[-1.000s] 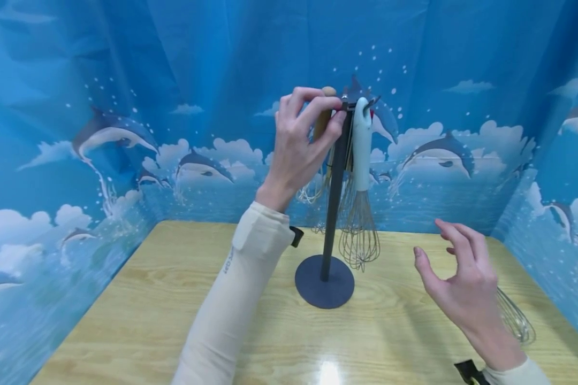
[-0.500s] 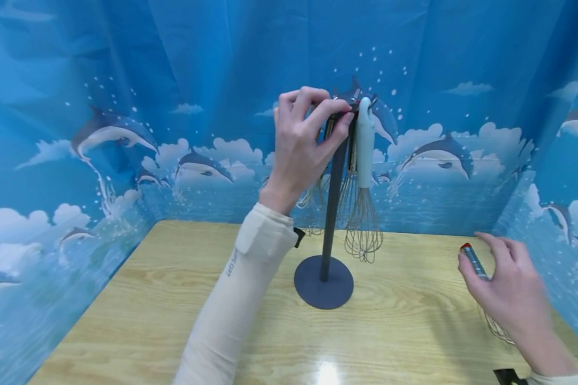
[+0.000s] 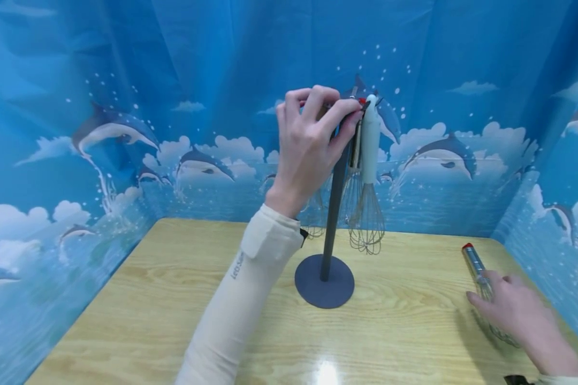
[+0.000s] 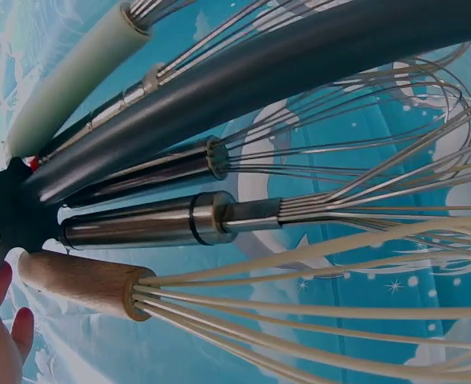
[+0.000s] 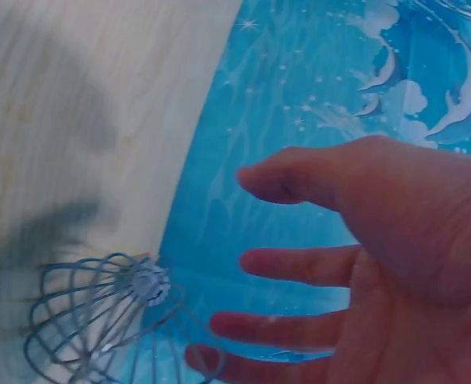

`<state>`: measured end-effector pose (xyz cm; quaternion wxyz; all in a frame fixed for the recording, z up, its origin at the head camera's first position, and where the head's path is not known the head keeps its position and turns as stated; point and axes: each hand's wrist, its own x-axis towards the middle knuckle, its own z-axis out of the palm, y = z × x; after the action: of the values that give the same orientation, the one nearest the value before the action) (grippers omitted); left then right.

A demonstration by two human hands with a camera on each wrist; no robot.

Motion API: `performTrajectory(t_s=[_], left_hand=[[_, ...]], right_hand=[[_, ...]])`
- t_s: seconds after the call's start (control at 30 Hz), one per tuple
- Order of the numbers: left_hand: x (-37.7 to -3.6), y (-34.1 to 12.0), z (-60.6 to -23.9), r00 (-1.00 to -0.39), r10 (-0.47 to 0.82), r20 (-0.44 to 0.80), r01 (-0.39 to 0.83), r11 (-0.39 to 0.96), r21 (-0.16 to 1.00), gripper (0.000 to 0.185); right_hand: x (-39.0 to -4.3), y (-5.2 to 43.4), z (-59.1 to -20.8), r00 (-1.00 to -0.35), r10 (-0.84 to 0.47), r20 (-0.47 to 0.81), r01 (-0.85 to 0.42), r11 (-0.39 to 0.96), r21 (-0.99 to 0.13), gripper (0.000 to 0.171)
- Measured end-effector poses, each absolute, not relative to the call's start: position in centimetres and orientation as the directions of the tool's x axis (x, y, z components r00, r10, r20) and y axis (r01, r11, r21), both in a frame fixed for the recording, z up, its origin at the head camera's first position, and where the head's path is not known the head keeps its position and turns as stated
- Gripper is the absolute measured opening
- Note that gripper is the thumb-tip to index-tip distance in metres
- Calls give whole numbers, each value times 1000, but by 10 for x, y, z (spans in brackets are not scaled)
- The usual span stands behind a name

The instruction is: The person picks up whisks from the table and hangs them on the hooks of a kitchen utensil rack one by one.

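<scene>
Blue dolphin-print curtains enclose your pale wooden table (image 3: 173, 299), where a steel whisk with a red-tipped handle (image 3: 477, 267) lies at the right edge under your right hand (image 3: 515, 313), fingers spread and not yet gripping. Your left hand (image 3: 313, 144) pinches the top of the dark grey hanging stand (image 3: 332, 214), beside a hung mint-handled whisk (image 3: 368, 160).
</scene>
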<state>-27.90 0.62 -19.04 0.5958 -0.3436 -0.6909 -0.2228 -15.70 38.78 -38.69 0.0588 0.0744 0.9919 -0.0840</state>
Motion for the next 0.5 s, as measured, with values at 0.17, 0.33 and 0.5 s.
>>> performTrajectory(t_s=[0.17, 0.33, 0.5], left_hand=[[-275, 8, -190, -82, 224, 971, 700, 707, -104, 34], [-272, 10, -191, -105, 232, 967, 666, 739, -105, 34], [-271, 12, -190, -100, 231, 968, 640, 759, -115, 37]], right_hand=[[-159, 395, -395, -965, 131, -229, 165, 976, -140, 81], [-160, 401, -402, -969, 129, -212, 155, 981, -114, 80], [-159, 409, -410, -965, 137, -225, 166, 980, -111, 82]])
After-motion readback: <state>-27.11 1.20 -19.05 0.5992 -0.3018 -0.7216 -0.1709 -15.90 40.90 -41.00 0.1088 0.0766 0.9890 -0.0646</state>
